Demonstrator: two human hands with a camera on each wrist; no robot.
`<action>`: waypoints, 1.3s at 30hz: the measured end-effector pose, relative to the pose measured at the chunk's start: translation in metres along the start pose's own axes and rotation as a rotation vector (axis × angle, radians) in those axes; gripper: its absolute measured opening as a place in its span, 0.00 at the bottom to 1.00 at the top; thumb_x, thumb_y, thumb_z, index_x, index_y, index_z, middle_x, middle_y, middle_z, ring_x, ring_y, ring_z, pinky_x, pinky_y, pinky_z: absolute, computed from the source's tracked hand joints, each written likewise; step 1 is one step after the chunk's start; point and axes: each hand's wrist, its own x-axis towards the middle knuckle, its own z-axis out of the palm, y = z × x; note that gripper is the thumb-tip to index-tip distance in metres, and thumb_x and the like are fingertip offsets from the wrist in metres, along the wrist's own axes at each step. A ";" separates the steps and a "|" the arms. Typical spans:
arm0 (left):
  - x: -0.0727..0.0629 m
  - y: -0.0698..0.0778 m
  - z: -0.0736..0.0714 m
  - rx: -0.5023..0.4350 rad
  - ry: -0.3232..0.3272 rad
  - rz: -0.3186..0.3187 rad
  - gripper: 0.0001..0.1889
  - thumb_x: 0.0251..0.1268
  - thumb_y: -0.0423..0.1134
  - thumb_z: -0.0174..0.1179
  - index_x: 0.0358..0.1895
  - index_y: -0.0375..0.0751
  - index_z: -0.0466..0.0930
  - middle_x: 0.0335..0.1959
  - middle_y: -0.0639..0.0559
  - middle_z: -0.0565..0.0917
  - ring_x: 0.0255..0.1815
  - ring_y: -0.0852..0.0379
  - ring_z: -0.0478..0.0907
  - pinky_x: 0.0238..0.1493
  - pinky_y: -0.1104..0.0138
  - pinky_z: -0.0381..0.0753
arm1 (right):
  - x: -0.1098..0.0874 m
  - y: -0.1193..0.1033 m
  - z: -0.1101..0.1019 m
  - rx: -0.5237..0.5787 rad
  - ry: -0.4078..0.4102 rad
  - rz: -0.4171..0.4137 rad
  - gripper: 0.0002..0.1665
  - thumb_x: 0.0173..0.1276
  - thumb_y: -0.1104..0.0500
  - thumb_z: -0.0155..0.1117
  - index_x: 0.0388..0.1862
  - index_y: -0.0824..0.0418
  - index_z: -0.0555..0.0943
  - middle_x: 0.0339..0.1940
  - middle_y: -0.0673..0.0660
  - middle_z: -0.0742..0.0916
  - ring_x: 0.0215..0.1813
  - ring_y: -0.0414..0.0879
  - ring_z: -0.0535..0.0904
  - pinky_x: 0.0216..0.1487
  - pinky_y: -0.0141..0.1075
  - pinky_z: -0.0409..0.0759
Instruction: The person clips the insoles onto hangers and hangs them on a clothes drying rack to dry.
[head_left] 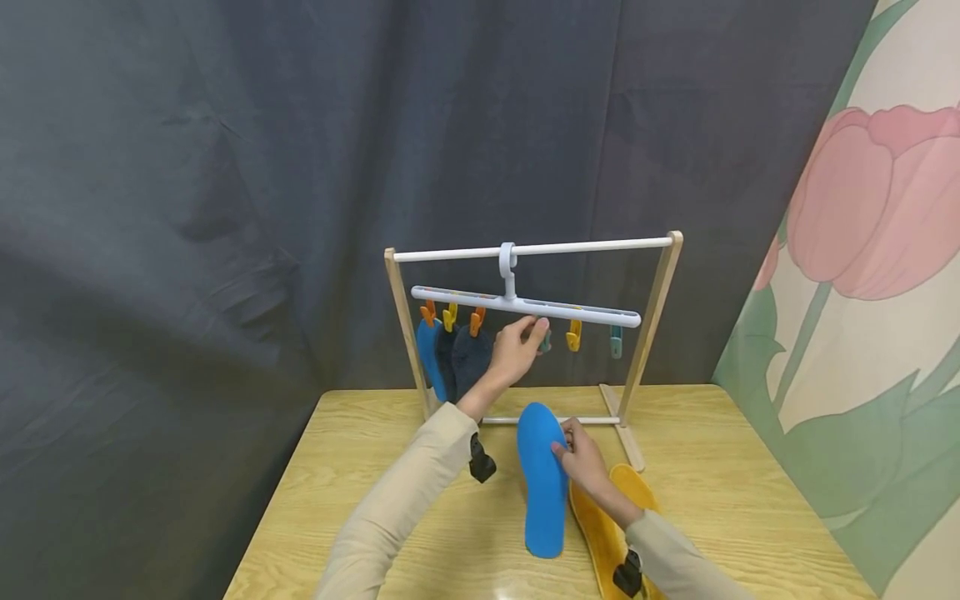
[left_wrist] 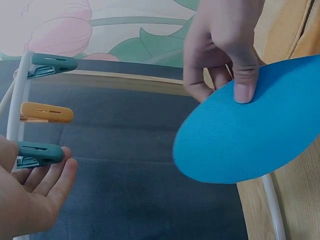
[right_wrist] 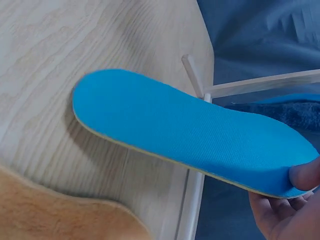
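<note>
My left hand (head_left: pixel 516 352) is raised to the pale hanger (head_left: pixel 570 312) and pinches a teal clip (left_wrist: pixel 41 151) that hangs near its middle. Lower down, my right hand (head_left: pixel 587 460) grips a blue insole (head_left: pixel 542 492) by its upper side edge, thumb on the front face and fingers behind. The insole stands nearly upright over the table, below the hanger. Right of the held clip hang a yellow clip (head_left: pixel 573 336) and another teal clip (head_left: pixel 616 342), both with nothing in them.
On the hanger's left, orange and yellow clips hold a blue insole (head_left: pixel 427 350) and two dark insoles (head_left: pixel 471 354). A wooden rack (head_left: pixel 651 325) with a white top bar carries the hanger. Orange-yellow insoles (head_left: pixel 598 529) lie on the table (head_left: pixel 742 500) under my right forearm.
</note>
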 end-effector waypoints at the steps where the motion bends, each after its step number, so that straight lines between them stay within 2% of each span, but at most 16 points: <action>1: 0.000 0.000 0.000 0.001 0.005 0.000 0.17 0.79 0.46 0.50 0.45 0.34 0.81 0.34 0.44 0.84 0.38 0.50 0.85 0.39 0.71 0.82 | 0.000 -0.002 0.000 0.006 0.003 -0.001 0.08 0.69 0.74 0.58 0.45 0.70 0.72 0.30 0.57 0.81 0.30 0.46 0.71 0.31 0.36 0.72; 4: 0.001 -0.001 -0.001 0.008 0.011 0.003 0.17 0.79 0.46 0.51 0.44 0.34 0.82 0.33 0.44 0.84 0.37 0.50 0.86 0.38 0.71 0.82 | 0.001 -0.007 -0.002 0.014 0.016 -0.002 0.08 0.69 0.74 0.57 0.46 0.71 0.72 0.32 0.59 0.81 0.31 0.47 0.72 0.32 0.37 0.73; 11: 0.000 0.000 -0.002 0.003 -0.026 -0.006 0.18 0.79 0.47 0.50 0.43 0.35 0.81 0.34 0.44 0.84 0.38 0.51 0.85 0.41 0.68 0.83 | 0.001 -0.022 -0.007 0.046 0.043 0.003 0.09 0.70 0.74 0.57 0.48 0.72 0.72 0.37 0.65 0.84 0.36 0.51 0.79 0.37 0.40 0.78; 18: -0.002 -0.001 -0.004 0.048 -0.010 0.010 0.18 0.79 0.48 0.49 0.38 0.38 0.81 0.31 0.46 0.84 0.33 0.55 0.84 0.37 0.69 0.81 | 0.006 -0.024 -0.009 0.053 0.054 0.001 0.09 0.70 0.73 0.57 0.48 0.71 0.72 0.40 0.66 0.85 0.42 0.56 0.82 0.43 0.46 0.81; 23: -0.002 0.000 -0.004 0.080 0.023 0.012 0.18 0.79 0.48 0.50 0.37 0.38 0.82 0.30 0.47 0.85 0.29 0.56 0.84 0.32 0.69 0.80 | 0.008 -0.028 -0.011 0.070 0.058 -0.015 0.09 0.71 0.73 0.57 0.48 0.71 0.72 0.39 0.65 0.85 0.41 0.55 0.81 0.43 0.43 0.80; 32: -0.001 0.003 0.003 0.038 -0.010 0.023 0.19 0.79 0.48 0.48 0.39 0.36 0.80 0.33 0.44 0.84 0.36 0.51 0.84 0.39 0.71 0.81 | 0.011 -0.038 -0.016 0.081 0.078 -0.044 0.10 0.72 0.73 0.56 0.50 0.72 0.72 0.41 0.67 0.85 0.42 0.57 0.82 0.44 0.45 0.81; 39: -0.001 0.003 0.000 0.053 -0.018 0.032 0.18 0.80 0.46 0.49 0.39 0.35 0.81 0.32 0.45 0.83 0.34 0.52 0.84 0.38 0.71 0.81 | 0.015 -0.043 -0.019 0.090 0.096 -0.040 0.09 0.73 0.73 0.55 0.50 0.72 0.71 0.42 0.69 0.85 0.42 0.59 0.82 0.44 0.47 0.80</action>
